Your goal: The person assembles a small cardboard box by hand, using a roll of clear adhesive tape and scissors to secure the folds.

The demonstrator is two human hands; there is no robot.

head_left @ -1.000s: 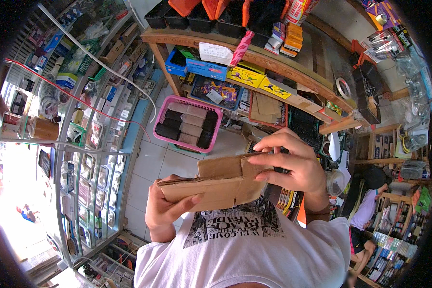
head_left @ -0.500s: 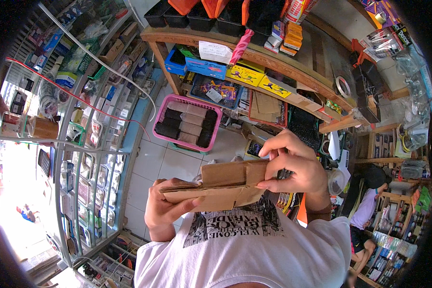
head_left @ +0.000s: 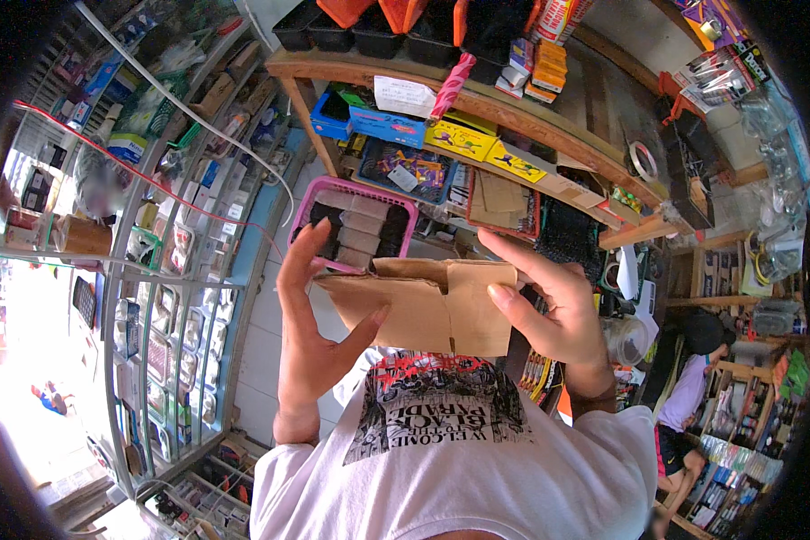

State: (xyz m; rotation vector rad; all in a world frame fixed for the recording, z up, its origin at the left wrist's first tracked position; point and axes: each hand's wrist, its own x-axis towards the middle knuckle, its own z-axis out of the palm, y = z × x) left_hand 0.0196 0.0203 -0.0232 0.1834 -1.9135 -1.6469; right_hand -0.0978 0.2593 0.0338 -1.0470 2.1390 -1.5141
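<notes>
A folded piece of brown cardboard (head_left: 405, 310) is up in front of my chest, its broad face showing and a torn slit down from its upper edge. My left hand (head_left: 310, 333) is at its left end, thumb against the face, index finger raised and the other fingers near the left corner, partly hidden. At the right end my right hand (head_left: 553, 315) grips it, the thumb on the front, the index finger stretched up, the remaining fingers behind.
Beyond the cardboard, a pink basket (head_left: 411, 200) with dark and pale bundles stands on the tiled floor. A wooden shelf (head_left: 369, 72) with boxes and bins runs across the far side. Glass display shelving (head_left: 189, 288) fills the left. Another person (head_left: 684, 396) is at the right.
The cardboard has turned so its broad face shows more. Both hands have loosened and spread, with index fingers lifting; my right fingers have left the upper flap.
</notes>
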